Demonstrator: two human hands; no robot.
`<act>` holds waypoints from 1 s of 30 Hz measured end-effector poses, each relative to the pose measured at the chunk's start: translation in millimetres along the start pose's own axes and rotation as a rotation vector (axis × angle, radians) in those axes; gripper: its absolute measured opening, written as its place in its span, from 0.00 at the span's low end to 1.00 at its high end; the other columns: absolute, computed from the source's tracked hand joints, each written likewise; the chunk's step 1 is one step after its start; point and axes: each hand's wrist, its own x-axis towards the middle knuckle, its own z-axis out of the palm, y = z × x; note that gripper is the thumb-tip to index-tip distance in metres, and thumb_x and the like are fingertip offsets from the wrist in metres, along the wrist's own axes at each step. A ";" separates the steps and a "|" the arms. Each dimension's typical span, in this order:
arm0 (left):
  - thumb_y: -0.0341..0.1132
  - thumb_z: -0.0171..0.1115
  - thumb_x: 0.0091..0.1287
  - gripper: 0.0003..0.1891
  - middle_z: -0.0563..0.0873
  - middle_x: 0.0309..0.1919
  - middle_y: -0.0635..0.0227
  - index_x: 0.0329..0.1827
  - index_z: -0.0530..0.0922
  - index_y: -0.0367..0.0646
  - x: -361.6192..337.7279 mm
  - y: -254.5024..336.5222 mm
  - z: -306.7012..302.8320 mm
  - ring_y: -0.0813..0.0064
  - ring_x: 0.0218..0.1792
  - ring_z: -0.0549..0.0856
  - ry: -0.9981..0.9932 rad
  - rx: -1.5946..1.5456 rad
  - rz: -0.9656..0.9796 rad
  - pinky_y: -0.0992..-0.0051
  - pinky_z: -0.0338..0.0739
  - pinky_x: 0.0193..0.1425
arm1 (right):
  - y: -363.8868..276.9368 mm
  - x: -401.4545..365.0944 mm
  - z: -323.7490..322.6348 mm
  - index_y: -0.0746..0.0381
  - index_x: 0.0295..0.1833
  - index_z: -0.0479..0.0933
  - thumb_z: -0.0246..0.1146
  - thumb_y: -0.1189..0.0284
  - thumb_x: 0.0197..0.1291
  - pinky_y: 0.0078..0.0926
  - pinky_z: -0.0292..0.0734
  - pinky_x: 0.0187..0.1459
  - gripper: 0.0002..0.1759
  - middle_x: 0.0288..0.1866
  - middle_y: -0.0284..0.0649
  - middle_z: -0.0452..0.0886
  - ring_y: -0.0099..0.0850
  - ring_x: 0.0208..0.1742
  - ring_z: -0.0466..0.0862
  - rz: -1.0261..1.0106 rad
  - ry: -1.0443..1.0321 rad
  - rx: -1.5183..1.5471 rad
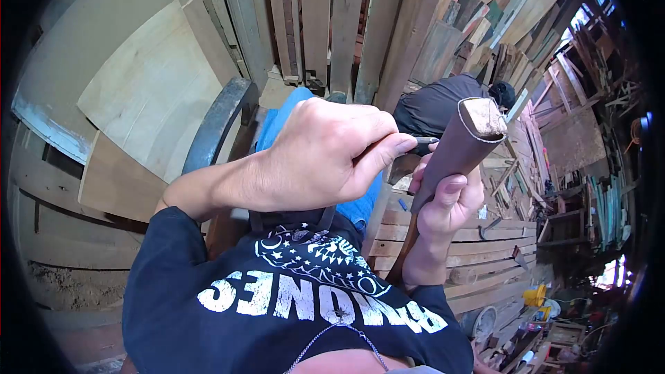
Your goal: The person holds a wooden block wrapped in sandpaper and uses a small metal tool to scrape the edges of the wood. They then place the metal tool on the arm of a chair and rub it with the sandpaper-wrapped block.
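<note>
My right hand is closed around a wooden piece wrapped in a brown sheet, held tilted upward. At its upper end the pale bare wood shows inside the sheet's light edge. My left hand is closed in a pinch, thumb against the bent fingers, just left of the wrapped piece. A small dark thin thing shows at its fingertips; its kind is too small to make out. The lower end of the wrapped piece is partly hidden behind my right hand.
A dark curved armrest stands beside my left arm, with pale plywood sheets farther left. Wooden boards stand upright ahead. Another person in dark clothing is bent over beyond my hands. Slats and scrap wood lie at right.
</note>
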 end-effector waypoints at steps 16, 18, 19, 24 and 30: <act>0.27 0.71 0.65 0.04 0.85 0.24 0.60 0.36 0.86 0.35 -0.1 -1.1 5.7 0.66 0.21 0.83 0.102 -0.047 -0.022 0.72 0.75 0.25 | 11.5 -0.4 2.6 0.68 0.58 0.71 0.72 0.54 0.65 0.17 0.75 0.38 0.31 0.33 0.34 0.82 0.18 0.32 0.79 -0.101 0.027 0.046; 0.26 0.71 0.65 0.03 0.85 0.23 0.60 0.37 0.86 0.35 -1.3 -2.7 7.3 0.67 0.21 0.83 0.109 -0.036 -0.005 0.72 0.75 0.25 | 12.2 0.1 1.7 0.68 0.59 0.69 0.73 0.58 0.65 0.18 0.77 0.40 0.31 0.35 0.36 0.83 0.19 0.34 0.80 -0.101 -0.007 0.062; 0.26 0.71 0.64 0.03 0.85 0.23 0.60 0.38 0.86 0.35 -1.7 -3.5 8.0 0.67 0.21 0.83 0.116 -0.026 0.013 0.72 0.74 0.24 | 10.7 0.9 2.0 0.69 0.60 0.69 0.73 0.60 0.65 0.18 0.77 0.40 0.30 0.35 0.36 0.83 0.19 0.34 0.81 -0.117 -0.012 0.026; 0.25 0.71 0.64 0.03 0.85 0.23 0.61 0.38 0.87 0.36 -2.5 -4.5 11.5 0.68 0.20 0.83 0.126 0.023 0.034 0.72 0.75 0.23 | 13.7 0.5 2.9 0.69 0.60 0.69 0.73 0.64 0.65 0.19 0.78 0.40 0.28 0.37 0.39 0.85 0.20 0.34 0.82 -0.107 -0.016 0.030; 0.26 0.72 0.64 0.03 0.85 0.23 0.62 0.38 0.87 0.37 -2.2 -6.5 12.5 0.69 0.20 0.84 0.148 0.055 0.047 0.72 0.75 0.23 | 11.1 3.3 4.6 0.69 0.60 0.70 0.74 0.65 0.64 0.21 0.80 0.42 0.28 0.39 0.41 0.86 0.23 0.37 0.85 -0.179 0.013 -0.123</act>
